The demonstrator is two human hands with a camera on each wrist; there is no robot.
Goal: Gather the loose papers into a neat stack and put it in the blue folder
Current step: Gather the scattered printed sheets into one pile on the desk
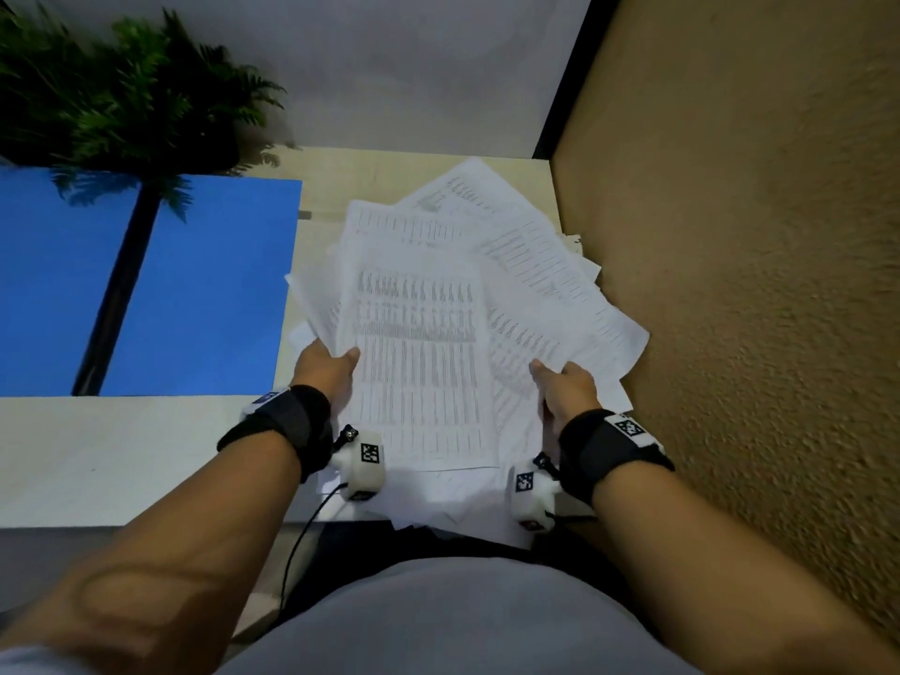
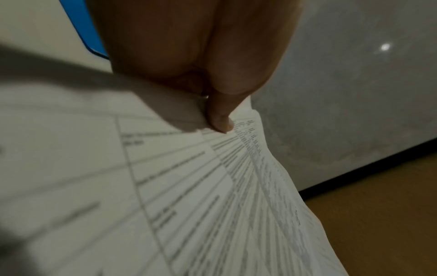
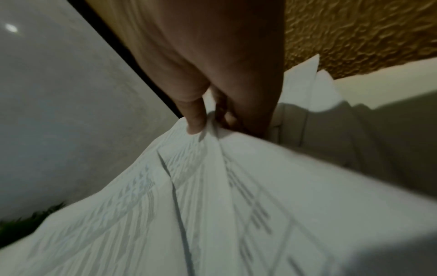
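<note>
A textured tan wall (image 1: 759, 236) is being shown along the right side, met at the far corner by a grey wall (image 1: 414, 65) edged with a black strip. A pale table (image 1: 121, 455) is being seen below them, reaching to the tan wall. At the far left a fern (image 1: 121, 90) is being seen, its fronds hanging over the table's back edge.

The folder (image 1: 209, 285) is lying open and flat on the left part of the table, crossed by a dark spine, well clear of both hands and just beside the left edge of the papers.

The papers (image 1: 419, 343) are being held as a fanned, uneven bundle over the right part of the table, the sheets printed with tables of fine text, their corners sticking out at different angles toward the tan wall and over the near table edge.

The bundle's left side is being gripped by the left hand (image 1: 324, 370), with the thumb (image 2: 221, 119) being pressed on the top sheet and the fingers hidden under the sheets. The right side is being gripped by the right hand (image 1: 570, 387), its thumb on top; in the right wrist view the sheets are being pinched and creased at the fingertips (image 3: 195, 123).

Black bands with white marker blocks are being worn on both wrists.
</note>
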